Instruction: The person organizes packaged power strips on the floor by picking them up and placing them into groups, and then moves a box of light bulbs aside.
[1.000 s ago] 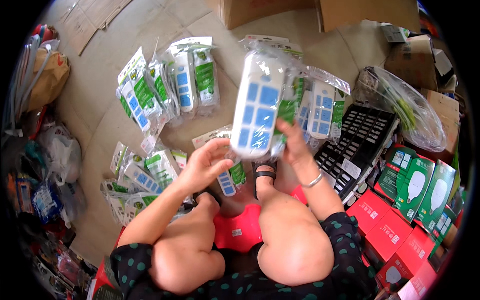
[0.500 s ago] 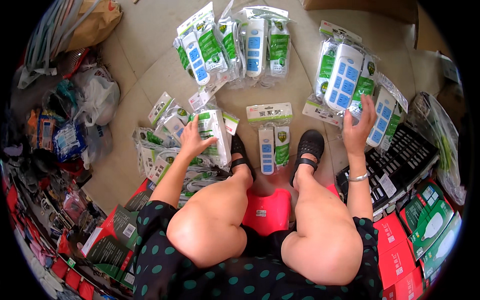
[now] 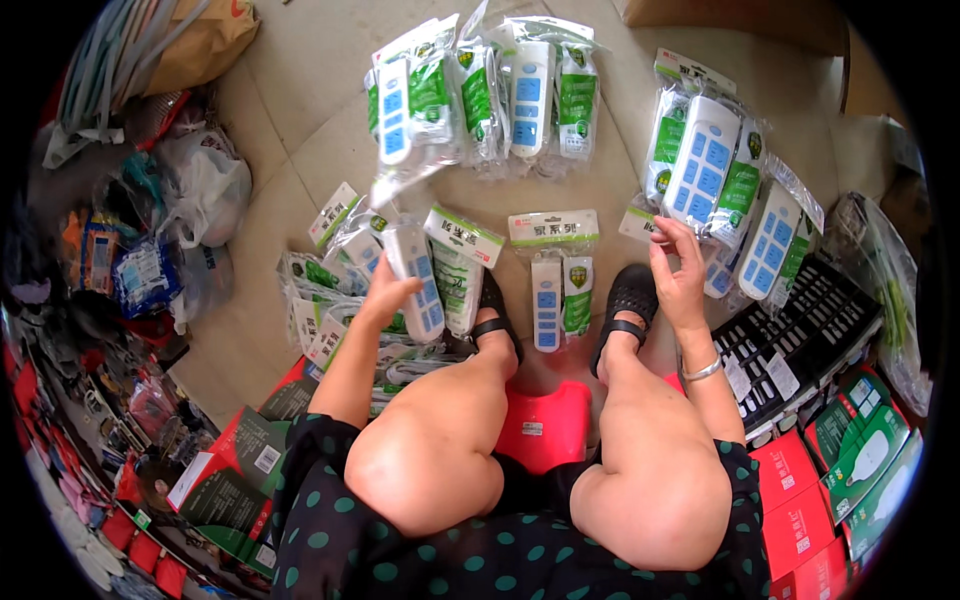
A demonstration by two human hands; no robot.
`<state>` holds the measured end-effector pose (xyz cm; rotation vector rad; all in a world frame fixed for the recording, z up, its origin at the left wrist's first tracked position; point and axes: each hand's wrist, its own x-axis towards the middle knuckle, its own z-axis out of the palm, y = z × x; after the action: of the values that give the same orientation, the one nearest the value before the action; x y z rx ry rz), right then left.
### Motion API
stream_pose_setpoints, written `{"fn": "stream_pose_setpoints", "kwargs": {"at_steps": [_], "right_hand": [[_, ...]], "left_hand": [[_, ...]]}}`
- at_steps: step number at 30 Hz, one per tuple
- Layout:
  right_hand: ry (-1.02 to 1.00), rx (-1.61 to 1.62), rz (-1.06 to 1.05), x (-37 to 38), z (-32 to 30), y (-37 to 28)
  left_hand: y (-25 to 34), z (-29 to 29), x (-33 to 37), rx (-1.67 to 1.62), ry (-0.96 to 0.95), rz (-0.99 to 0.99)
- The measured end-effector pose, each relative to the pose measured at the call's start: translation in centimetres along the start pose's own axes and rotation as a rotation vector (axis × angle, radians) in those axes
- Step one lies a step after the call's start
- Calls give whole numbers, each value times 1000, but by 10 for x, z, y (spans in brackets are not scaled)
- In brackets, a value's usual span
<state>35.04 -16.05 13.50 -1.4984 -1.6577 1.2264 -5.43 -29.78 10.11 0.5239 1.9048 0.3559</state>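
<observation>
My left hand (image 3: pixel 384 298) is closed on a bagged power strip (image 3: pixel 421 285), white with blue sockets facing up. A second bagged power strip (image 3: pixel 458 280) with a green label lies just right of it, by my left foot. Under and beside that hand is a heap of more packed strips (image 3: pixel 310 285). My right hand (image 3: pixel 682 275) hovers with curled, parted fingers and holds nothing. It is nearest a wide power strip pack (image 3: pixel 702 165) at the right. Between my feet lies a small power strip pack (image 3: pixel 546 305).
More strip packs (image 3: pixel 530 100) lie at the far middle. A black slatted crate (image 3: pixel 790 335) and red boxes (image 3: pixel 785 470) stand at the right. Plastic bags (image 3: pixel 205 190) and assorted goods crowd the left. A red plastic stool (image 3: pixel 545 425) shows between my legs.
The strip in my left hand has turned from its plain white side to its blue sockets. My right hand has drawn back slightly from the wide pack, its fingers more curled. The view shifted slightly.
</observation>
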Motion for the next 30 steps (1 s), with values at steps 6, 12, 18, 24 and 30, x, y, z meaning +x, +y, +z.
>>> {"fn": "stream_pose_setpoints", "kwargs": {"at_steps": [6, 12, 18, 24, 30], "right_hand": [[-149, 116, 153, -9, 6, 2], [-554, 454, 471, -7, 14, -14], [-685, 867, 397, 6, 15, -45], [-26, 913, 356, 12, -72, -18], [259, -430, 243, 31, -124, 82]], "left_hand": [[24, -40, -42, -249, -148, -140], [83, -27, -60, -561, -433, 42], [176, 47, -65, -512, -697, 165], [123, 59, -1, -64, -404, 296], [-53, 60, 43, 570, 69, 266]]}}
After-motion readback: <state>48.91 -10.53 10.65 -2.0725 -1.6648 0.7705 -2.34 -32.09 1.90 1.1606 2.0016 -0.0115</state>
